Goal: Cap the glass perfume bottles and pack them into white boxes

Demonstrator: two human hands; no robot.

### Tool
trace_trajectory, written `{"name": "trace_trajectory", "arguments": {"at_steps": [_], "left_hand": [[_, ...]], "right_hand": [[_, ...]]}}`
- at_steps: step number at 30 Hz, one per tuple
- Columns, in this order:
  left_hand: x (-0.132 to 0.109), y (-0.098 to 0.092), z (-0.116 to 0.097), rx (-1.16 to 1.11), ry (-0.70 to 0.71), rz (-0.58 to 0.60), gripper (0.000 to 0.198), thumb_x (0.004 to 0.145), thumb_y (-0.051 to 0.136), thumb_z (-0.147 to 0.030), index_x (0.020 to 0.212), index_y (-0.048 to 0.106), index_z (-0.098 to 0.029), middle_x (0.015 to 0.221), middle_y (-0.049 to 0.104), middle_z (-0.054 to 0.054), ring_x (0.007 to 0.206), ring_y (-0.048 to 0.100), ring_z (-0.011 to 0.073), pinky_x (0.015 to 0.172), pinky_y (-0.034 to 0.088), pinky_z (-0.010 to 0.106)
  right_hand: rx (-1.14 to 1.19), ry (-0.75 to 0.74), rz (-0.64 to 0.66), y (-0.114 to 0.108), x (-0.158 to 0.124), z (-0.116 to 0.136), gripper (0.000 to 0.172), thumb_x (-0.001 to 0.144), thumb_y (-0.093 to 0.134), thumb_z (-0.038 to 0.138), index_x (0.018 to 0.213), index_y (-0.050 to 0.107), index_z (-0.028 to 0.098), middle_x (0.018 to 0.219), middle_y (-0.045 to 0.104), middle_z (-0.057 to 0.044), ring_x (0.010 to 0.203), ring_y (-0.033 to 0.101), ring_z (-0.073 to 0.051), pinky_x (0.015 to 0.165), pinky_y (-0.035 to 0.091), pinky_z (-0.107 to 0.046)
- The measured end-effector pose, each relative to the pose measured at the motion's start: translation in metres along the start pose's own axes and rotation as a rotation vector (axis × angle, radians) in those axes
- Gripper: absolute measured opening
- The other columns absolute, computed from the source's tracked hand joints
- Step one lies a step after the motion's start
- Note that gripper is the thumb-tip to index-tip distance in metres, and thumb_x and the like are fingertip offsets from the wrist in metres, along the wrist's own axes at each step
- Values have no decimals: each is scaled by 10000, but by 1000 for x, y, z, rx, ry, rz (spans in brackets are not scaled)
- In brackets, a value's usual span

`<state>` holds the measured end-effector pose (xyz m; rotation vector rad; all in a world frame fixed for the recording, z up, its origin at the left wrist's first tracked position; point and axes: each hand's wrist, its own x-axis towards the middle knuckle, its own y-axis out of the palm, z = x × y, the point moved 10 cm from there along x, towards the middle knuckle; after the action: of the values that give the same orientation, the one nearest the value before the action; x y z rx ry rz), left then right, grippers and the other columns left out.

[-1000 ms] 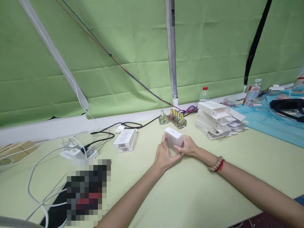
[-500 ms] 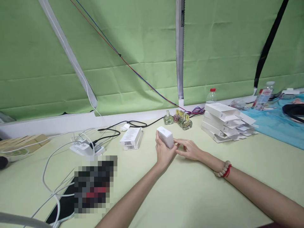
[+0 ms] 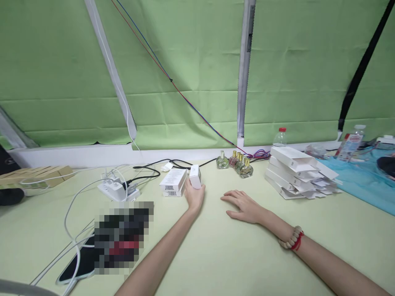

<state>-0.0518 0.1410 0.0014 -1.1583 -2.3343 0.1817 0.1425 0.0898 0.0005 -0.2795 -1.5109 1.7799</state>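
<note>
My left hand [image 3: 195, 196] is closed around a small white box [image 3: 195, 176], held upright close to the right side of two stacked white boxes [image 3: 173, 181] with barcodes on their ends. My right hand [image 3: 243, 205] hovers over or rests on the pale table with its fingers apart and nothing in them. Behind the hands stand several small glass perfume bottles [image 3: 246, 169] with gold tops, and a greenish one [image 3: 222, 160] with a paler top. Over to the right is a pile of open white cartons [image 3: 293, 158].
A power strip [image 3: 112, 190] with tangled cables lies left of the boxes, near a dark phone-like device [image 3: 78, 265], partly blurred out. Brown cartons [image 3: 58, 174] are at the far left. A red-capped bottle [image 3: 280, 137] and blue plastic sheet [image 3: 367, 183] are at the right.
My left hand has carried the small white box leftward, beside the two stacked boxes. My right hand has come off the box, and its fingers have spread. The view has shifted slightly.
</note>
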Motion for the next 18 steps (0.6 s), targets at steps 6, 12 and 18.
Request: {"name": "trace_trajectory", "arguments": {"at_steps": [6, 12, 18], "left_hand": [[7, -6, 7, -73, -74, 37, 376, 654, 622, -250, 1002, 491, -194, 962, 627, 65, 890, 602, 209, 810, 471, 356], [2, -12, 4, -131, -96, -17, 333, 682, 614, -301, 970, 480, -199, 935, 634, 50, 844, 610, 177, 765, 488, 329], [5, 0, 1, -139, -10, 84, 404, 643, 595, -192, 1033, 489, -200, 947, 646, 59, 849, 621, 202, 778, 488, 352]], "right_hand": [[12, 11, -6, 0, 0, 1, 413, 840, 464, 413, 1214, 518, 248, 1203, 531, -80, 1104, 474, -220, 947, 360, -394], [36, 24, -5, 2, 1, -2, 404, 840, 462, 409, 1208, 516, 251, 1207, 524, -79, 1108, 466, -225, 955, 352, -408], [39, 33, -7, 3, 1, -1, 399, 837, 471, 402, 1203, 517, 248, 1200, 523, -77, 1098, 466, -225, 956, 346, -412]]}}
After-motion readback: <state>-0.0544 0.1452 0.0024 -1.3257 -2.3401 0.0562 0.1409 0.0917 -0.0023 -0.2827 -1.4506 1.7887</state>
